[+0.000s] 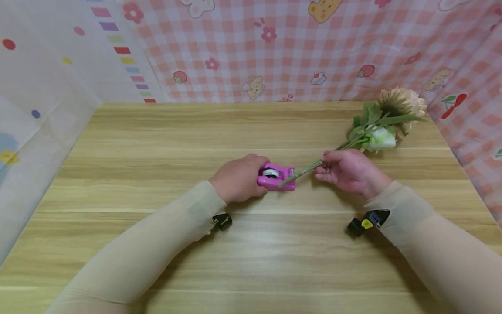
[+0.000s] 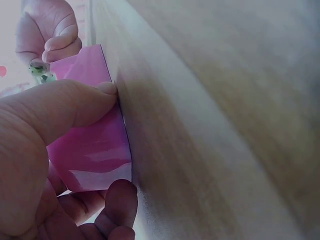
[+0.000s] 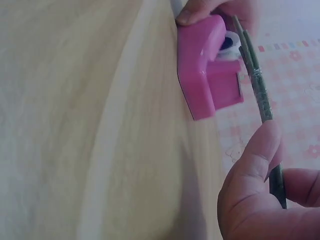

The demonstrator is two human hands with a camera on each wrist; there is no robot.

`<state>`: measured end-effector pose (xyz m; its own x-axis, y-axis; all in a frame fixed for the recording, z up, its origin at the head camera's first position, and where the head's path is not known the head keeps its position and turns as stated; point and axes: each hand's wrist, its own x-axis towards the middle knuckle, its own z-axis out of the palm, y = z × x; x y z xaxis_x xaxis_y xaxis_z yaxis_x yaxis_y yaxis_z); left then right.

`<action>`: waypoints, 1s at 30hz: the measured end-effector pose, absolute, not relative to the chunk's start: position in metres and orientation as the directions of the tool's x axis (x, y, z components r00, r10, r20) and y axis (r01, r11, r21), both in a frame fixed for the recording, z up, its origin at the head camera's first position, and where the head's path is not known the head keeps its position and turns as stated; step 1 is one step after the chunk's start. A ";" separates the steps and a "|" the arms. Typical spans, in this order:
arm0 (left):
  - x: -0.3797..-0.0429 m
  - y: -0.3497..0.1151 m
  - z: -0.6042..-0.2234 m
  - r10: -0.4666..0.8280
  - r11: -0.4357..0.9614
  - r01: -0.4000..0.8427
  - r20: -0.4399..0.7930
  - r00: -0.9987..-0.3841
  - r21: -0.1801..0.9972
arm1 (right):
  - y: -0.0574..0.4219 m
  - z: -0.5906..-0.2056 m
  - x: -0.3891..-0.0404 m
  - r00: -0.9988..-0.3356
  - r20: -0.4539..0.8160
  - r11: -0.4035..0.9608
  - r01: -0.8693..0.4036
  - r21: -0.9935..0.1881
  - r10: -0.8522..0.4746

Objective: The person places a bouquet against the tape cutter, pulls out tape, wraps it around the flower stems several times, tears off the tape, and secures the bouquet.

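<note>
My left hand grips the left end of a pink tape dispenser on the table, thumb along its near side. A white roll of tape sits inside it. The right hand pinches a bunch of artificial flowers by its green stems between thumb and fingers. The stem ends slant down to the left and overlap the dispenser's right part in the head view. Clear shiny tape wraps the stems below the fingers. Beyond this hand are a large cream flower, a white-green rose and leaves.
Both hands work over a wood-grain table. A pink checked cloth hangs along its back and right side, and a white dotted cloth on the left. Small black cameras are strapped to the wrists.
</note>
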<state>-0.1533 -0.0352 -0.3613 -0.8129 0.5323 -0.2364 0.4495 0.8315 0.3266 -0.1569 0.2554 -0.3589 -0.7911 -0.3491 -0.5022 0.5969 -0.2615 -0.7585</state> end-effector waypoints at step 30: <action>-0.153 -0.034 -0.361 0.526 0.831 0.431 -0.243 -0.815 0.352 | 0.218 -0.368 -0.133 -0.761 -0.571 -0.157 0.632 -0.759 -0.306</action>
<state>-0.1530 -0.0339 -0.3609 -0.8153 0.5255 -0.2430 0.4309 0.8311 0.3517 -0.1334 0.2181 -0.3684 -0.7614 -0.3062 -0.5714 0.6324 -0.1566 -0.7586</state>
